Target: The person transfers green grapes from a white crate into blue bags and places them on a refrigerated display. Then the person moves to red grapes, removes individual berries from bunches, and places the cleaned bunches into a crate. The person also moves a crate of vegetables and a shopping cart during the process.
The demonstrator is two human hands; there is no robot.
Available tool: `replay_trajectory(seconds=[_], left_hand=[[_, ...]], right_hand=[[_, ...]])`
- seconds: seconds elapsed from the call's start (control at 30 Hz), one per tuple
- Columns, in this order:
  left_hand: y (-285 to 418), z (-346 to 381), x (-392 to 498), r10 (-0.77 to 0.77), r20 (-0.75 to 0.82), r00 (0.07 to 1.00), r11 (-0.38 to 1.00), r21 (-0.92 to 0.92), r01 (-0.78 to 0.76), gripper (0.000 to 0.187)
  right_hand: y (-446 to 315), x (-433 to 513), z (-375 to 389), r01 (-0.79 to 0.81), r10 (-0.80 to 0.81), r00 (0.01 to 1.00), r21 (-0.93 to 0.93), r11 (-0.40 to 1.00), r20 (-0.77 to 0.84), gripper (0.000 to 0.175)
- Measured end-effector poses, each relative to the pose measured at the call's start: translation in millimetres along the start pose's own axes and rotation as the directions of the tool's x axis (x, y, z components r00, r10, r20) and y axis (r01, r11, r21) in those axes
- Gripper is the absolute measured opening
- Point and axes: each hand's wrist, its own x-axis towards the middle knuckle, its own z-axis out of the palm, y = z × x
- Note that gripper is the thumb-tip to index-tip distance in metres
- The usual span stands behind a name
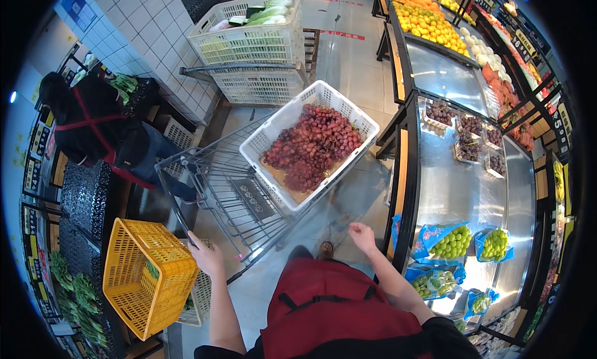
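Note:
My left hand (206, 255) is closed around the handle bar of a metal wire shopping cart (219, 188). Across the cart's far end sits a white plastic crate (252, 159), tilted in my view and holding bunches of red grapes (317, 146). Brown lining shows at the crate's near side. My right hand (363, 236) hangs in the air with its fingers curled and nothing visible in them, between the cart and the steel display table (443, 186). Bagged green grapes (450, 243) lie on that table, nearest to this hand.
A yellow plastic crate (161, 284) stands tipped at the left. Stacked crates (247, 46) of leafy vegetables are ahead, beside a tiled pillar (154, 27). A person in a red-strapped apron (100, 121) bends at the left shelves. Packed dark grapes (468, 145) sit on the right table.

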Motion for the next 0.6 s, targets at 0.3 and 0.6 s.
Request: replay_trajectory(seconds=[0.3, 0.6], left_hand=[[-8, 5, -1, -0.096, 0.097, 0.991, 0.990, 0.109, 0.085, 0.092], [23, 1, 17, 0.263, -0.129, 0.956, 0.952, 0.196, -0.236, 0.082]], right_hand=[[-101, 83, -6, 0.234, -0.222, 0.965, 0.077, 0.969, -0.139, 0.021], [-179, 148, 23, 0.289, -0.273, 0.956, -0.173, 0.942, 0.108, 0.025]])
